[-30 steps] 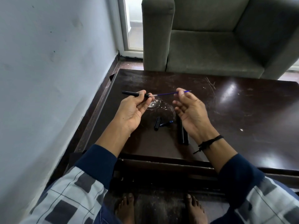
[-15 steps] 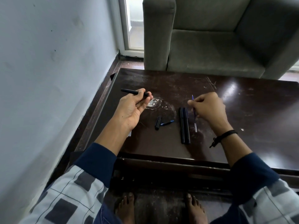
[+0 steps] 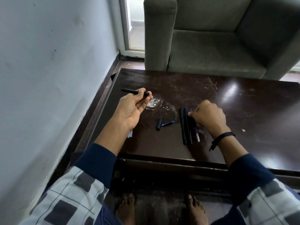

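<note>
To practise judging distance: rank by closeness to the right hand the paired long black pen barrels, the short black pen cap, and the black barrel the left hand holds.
1. Paired long black pen barrels, just left of the right hand pinching a thin blue refill.
2. Short black pen cap, mid-table.
3. Black barrel, in the left hand.

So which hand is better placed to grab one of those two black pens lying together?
The right hand, probably: its fingertips sit right at the two black pens, though it first has to drop the thin refill it pinches. The left hand is farther off, busy holding a black barrel.
</note>
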